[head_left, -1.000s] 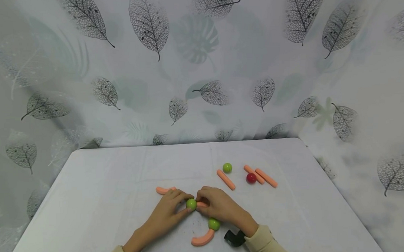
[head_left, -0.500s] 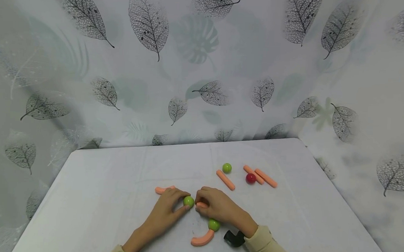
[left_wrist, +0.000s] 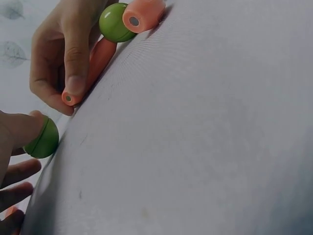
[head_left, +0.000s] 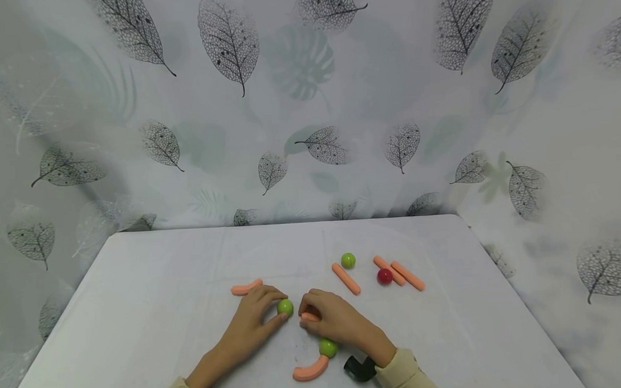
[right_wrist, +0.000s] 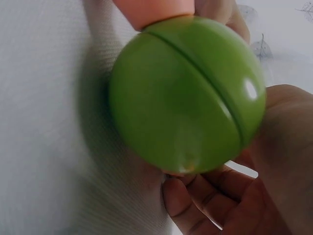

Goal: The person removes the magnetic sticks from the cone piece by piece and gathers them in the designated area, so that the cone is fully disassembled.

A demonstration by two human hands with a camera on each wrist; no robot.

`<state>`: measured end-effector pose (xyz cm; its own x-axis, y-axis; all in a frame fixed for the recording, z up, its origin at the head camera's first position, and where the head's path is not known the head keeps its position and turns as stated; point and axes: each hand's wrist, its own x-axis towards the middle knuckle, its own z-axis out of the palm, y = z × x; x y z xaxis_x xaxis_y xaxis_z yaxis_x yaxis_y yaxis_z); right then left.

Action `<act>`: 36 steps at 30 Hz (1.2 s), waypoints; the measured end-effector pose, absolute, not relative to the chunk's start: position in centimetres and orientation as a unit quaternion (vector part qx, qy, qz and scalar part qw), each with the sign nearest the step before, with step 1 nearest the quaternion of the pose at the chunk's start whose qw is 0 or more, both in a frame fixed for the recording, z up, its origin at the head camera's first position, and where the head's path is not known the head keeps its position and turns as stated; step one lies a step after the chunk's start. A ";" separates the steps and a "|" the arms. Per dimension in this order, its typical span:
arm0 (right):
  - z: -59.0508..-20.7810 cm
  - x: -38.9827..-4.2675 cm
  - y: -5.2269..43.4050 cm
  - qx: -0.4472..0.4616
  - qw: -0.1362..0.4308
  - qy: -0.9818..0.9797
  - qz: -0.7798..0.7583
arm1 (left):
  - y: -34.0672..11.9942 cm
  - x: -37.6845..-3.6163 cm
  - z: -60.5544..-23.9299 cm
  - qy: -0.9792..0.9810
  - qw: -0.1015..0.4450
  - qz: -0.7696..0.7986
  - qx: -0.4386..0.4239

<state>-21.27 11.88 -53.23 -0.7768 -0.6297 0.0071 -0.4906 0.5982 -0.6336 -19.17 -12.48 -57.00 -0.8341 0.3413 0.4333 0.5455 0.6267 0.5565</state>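
My left hand (head_left: 249, 323) pinches a green ball (head_left: 285, 307) between thumb and index finger, low over the white tabletop. A short gap to its right, my right hand (head_left: 339, 318) pinches an orange stick (left_wrist: 100, 61) near the end that faces the left hand. A small grey metallic disc shows in that end in the left wrist view. The stick's other end meets a second green ball (right_wrist: 186, 98), under the right palm. From this ball a curved orange piece (head_left: 311, 370) runs down toward the front. Behind the left fingers another curved orange piece (head_left: 245, 287) lies partly covered.
At the back right lie several things: a straight orange stick (head_left: 346, 278), a green ball (head_left: 348, 260), two more orange sticks side by side, and a red ball (head_left: 384, 276) against one. A black curved object (head_left: 360, 368) sits by the right wrist. A leaf-patterned curtain (head_left: 313, 103) hangs behind.
My left hand has drawn its green ball left and slightly back, away from the stick in the right hand. The curved piece behind the left fingers has shifted left. The right hand stays in place.
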 end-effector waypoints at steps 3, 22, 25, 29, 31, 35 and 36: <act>-53.3 -21.3 12.0 -0.317 0.112 0.885 -0.322 | -12.6 -19.1 -57.0 -0.890 0.145 -0.350 -0.253; -53.1 -21.7 13.0 -0.330 0.144 0.876 -0.320 | -12.4 -18.9 -56.5 -0.894 0.143 -0.328 -0.269; -52.7 -21.4 13.4 -0.324 0.144 0.878 -0.321 | -12.2 -18.8 -56.1 -0.898 0.151 -0.316 -0.267; -52.8 -20.8 14.3 -0.318 0.144 0.870 -0.347 | -11.9 -18.5 -55.0 -0.901 0.176 -0.300 -0.259; -52.9 -20.3 15.0 -0.315 0.147 0.862 -0.369 | -11.8 -18.3 -54.4 -0.902 0.188 -0.295 -0.254; -53.3 -19.2 16.3 -0.325 0.146 0.849 -0.391 | -11.7 -17.5 -53.2 -0.904 0.190 -0.294 -0.245; -53.3 -18.8 16.7 -0.330 0.145 0.847 -0.392 | -11.7 -17.2 -52.9 -0.905 0.185 -0.295 -0.244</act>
